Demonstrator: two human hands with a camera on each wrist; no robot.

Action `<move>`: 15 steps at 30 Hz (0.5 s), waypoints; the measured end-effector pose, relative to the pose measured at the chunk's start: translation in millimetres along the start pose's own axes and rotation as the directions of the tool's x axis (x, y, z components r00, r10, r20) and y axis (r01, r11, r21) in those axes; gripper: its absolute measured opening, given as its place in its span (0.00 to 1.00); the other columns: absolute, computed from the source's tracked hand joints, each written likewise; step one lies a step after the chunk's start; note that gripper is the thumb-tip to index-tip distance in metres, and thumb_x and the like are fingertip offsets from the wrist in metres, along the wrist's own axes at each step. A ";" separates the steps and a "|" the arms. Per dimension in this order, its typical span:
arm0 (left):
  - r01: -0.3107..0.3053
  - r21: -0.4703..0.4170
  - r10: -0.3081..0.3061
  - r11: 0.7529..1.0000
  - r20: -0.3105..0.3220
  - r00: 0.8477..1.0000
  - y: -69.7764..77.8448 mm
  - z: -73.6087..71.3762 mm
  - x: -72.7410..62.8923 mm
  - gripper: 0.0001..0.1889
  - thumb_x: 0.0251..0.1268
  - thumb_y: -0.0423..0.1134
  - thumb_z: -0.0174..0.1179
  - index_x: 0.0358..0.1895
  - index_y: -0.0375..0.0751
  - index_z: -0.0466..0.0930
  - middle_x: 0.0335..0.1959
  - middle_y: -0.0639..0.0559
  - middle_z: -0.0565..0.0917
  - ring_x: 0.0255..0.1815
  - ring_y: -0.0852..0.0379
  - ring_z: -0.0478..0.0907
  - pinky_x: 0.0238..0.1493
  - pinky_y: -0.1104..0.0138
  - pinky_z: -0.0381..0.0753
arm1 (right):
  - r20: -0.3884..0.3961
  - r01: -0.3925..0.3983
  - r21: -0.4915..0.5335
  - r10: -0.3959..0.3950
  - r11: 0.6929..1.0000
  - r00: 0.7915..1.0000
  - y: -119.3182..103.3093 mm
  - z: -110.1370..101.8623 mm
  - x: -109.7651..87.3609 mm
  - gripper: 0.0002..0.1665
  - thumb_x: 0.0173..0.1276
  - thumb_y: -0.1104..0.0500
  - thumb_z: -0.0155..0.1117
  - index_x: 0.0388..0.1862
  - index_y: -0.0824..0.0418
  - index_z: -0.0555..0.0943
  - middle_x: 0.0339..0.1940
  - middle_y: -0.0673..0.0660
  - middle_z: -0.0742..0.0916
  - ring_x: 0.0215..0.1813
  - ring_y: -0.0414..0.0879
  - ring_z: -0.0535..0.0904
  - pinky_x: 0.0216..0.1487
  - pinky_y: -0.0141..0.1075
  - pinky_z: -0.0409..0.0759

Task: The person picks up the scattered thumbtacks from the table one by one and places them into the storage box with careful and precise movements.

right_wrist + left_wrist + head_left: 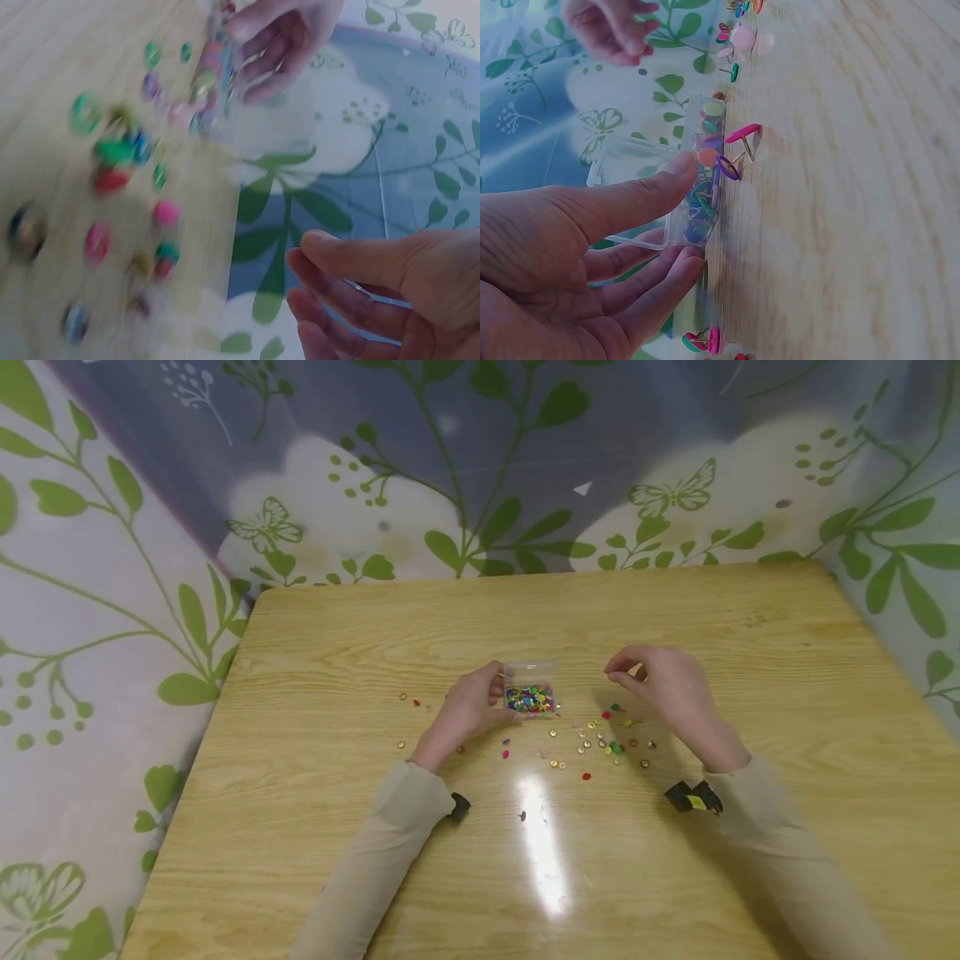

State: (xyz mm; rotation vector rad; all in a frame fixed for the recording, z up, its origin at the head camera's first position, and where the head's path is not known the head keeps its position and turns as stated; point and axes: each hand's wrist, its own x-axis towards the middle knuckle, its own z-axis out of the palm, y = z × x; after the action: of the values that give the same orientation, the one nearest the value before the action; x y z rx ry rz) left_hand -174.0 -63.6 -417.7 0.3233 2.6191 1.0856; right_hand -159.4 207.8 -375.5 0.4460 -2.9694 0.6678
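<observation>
A small clear plastic box [531, 689], its clear lid raised, stands on the table with several colourful thumbtacks [528, 700] inside. My left hand [471, 703] holds it at its left side. In the left wrist view the thumb lies along the near wall of the box [676, 217] and the other fingers are at its side. My right hand [671, 689] is in the air to the right of the box, above scattered thumbtacks [606, 715]. Its thumb and index fingertips are close together, the other fingers loosely bent; I see nothing between them in the right wrist view.
Loose thumbtacks, some with points upward, lie on the wooden table [337, 860] in front of and right of the box. A few more lie to the left, and a single tack [522, 816] lies nearer me. A leaf-patterned curtain [480, 468] borders the table's far edge.
</observation>
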 end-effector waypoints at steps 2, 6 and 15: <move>0.001 0.001 -0.001 1.000 0.002 1.000 -0.1 0.0 0.0 0.33 0.56 0.40 0.76 0.65 0.40 0.74 0.56 0.44 0.82 0.57 0.48 0.79 0.62 0.58 0.80 | 0.021 -0.007 -0.006 0.007 1.000 1.000 8.4 -1.8 -5.6 0.05 0.70 0.60 0.69 0.41 0.59 0.88 0.38 0.58 0.91 0.33 0.51 0.86 0.29 0.42 0.79; -0.007 -0.005 0.007 1.000 0.001 1.000 -0.1 0.0 0.4 0.33 0.56 0.40 0.76 0.65 0.39 0.73 0.56 0.43 0.82 0.57 0.47 0.79 0.62 0.58 0.80 | 0.063 -0.001 -0.037 0.004 0.999 0.998 22.3 -3.8 -18.4 0.03 0.69 0.61 0.69 0.40 0.58 0.88 0.36 0.57 0.91 0.32 0.51 0.86 0.30 0.43 0.80; -0.007 -0.004 0.007 1.000 0.000 1.000 -2.0 0.9 1.8 0.33 0.55 0.40 0.77 0.64 0.40 0.74 0.55 0.45 0.82 0.55 0.49 0.79 0.60 0.59 0.80 | 0.214 0.042 -0.077 -0.024 0.996 0.976 34.1 -5.2 -48.0 0.05 0.62 0.61 0.76 0.36 0.53 0.88 0.31 0.48 0.90 0.28 0.40 0.82 0.25 0.36 0.74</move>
State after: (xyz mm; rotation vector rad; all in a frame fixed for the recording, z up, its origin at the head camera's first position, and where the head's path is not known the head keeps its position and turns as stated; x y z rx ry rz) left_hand -175.6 -63.8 -420.1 0.3311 2.6171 1.0934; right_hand -123.6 252.2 -390.9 0.5948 -3.1669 0.5249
